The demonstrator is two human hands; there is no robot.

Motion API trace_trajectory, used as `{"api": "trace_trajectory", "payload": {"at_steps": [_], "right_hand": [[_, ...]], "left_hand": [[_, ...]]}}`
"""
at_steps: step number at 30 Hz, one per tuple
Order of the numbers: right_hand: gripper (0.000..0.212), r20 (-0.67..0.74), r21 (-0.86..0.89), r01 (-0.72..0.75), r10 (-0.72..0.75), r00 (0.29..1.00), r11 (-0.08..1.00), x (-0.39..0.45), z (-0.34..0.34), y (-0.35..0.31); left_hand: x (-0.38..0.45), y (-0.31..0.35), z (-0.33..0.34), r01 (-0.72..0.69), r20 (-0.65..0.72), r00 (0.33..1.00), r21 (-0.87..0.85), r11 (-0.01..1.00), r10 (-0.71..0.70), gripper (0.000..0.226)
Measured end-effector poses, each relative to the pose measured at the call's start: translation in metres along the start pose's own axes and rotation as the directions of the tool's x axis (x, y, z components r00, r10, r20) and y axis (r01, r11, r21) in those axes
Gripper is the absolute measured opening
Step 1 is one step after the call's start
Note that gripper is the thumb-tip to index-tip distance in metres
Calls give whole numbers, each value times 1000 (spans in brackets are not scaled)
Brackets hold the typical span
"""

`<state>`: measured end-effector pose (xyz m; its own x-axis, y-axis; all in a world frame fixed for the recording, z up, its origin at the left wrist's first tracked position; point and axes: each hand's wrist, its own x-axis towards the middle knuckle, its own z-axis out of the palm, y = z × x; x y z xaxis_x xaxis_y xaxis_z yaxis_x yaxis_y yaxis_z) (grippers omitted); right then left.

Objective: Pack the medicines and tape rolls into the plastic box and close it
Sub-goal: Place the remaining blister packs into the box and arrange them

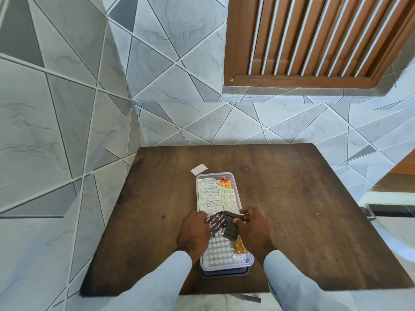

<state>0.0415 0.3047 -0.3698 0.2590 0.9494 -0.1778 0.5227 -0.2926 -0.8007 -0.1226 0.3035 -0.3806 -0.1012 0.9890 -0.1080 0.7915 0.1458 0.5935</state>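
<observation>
A clear plastic box [198, 198] lies lengthwise on the dark wooden table [292, 209], filled with several blister packs: a silver printed strip [210, 194], a white pill strip [229, 202], an orange strip [240, 248] and a white tablet sheet [216, 252]. A dark lid [224, 273] shows under the box's near end. My left hand [194, 233] rests at the box's left side, touching a dark blue strip [215, 223]. My right hand [252, 230] pinches a black strip [231, 227] over the box. One small white blister pack [199, 169] lies on the table behind the box.
The table stands in a corner of grey tiled walls [67, 108]. A brown louvred window [314, 41] is above the back edge. Bare wood spreads left and right of the box.
</observation>
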Motion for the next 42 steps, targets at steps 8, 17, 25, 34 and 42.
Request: {"api": "trace_trajectory", "payload": {"at_steps": [8,17,25,34,42], "right_hand": [[17,94,-440,273,-258,962,856,3,-7,7],[66,343,-758,475,-346,873,447,-16,-1,40],[57,377,-785,452,-251,891,423,-15,9,43],[97,333,-720,417,-251,909,555,-19,6,23],[68,235,-605,334,-239,942,722,28,-2,2]], "left_hand": [[-7,-4,-4,-197,33,980,211,958,194,28],[-10,-19,-3,-465,364,874,437,770,321,73],[-9,-30,1,-468,408,865,450,760,291,74],[7,-38,-20,-540,398,823,332,773,405,67],[54,-41,-27,-454,200,887,217,864,415,49]]}}
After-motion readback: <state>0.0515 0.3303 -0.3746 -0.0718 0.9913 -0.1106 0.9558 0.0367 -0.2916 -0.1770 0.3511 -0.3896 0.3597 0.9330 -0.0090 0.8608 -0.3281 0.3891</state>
